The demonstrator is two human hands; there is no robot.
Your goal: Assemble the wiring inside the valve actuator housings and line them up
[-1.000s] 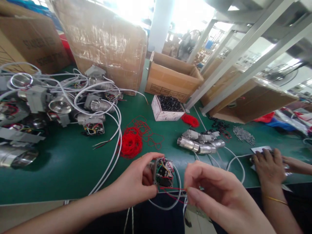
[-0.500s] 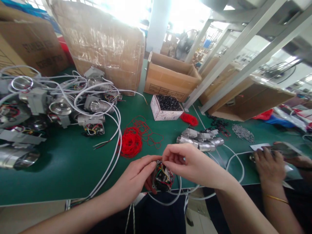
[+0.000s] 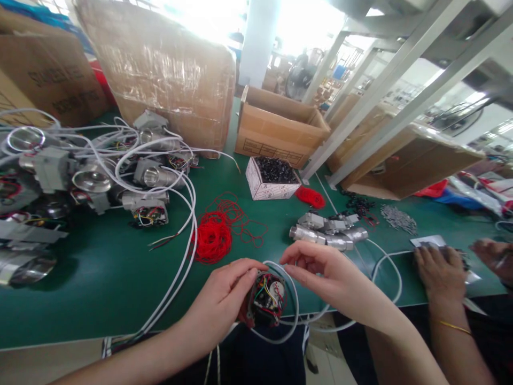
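My left hand (image 3: 228,291) grips a small open housing (image 3: 267,299) at the table's front edge, thumb on its rim. Inside it, coloured wires, black parts and a round pale part face up. My right hand (image 3: 324,278) hovers just right of the housing, thumb and index finger brought together in a pinch. Anything thin between those fingertips is too small to make out. A white cable (image 3: 295,297) loops round the housing's right side, close to the right fingertips. Beyond the left hand lies a tangled bundle of red cord (image 3: 214,235).
Metal valve bodies with grey housings (image 3: 56,168) and white cables crowd the left. A small box of black parts (image 3: 272,190) stands mid-table; several metal fittings (image 3: 326,232) lie nearer. Cardboard boxes (image 3: 280,128) line the back. A co-worker's hands (image 3: 441,270) work at the right.
My right hand has pulled away from the housing to the right, uncovering the round pale part and the cable loop. The left hand keeps its hold. The co-worker's hands have moved apart.
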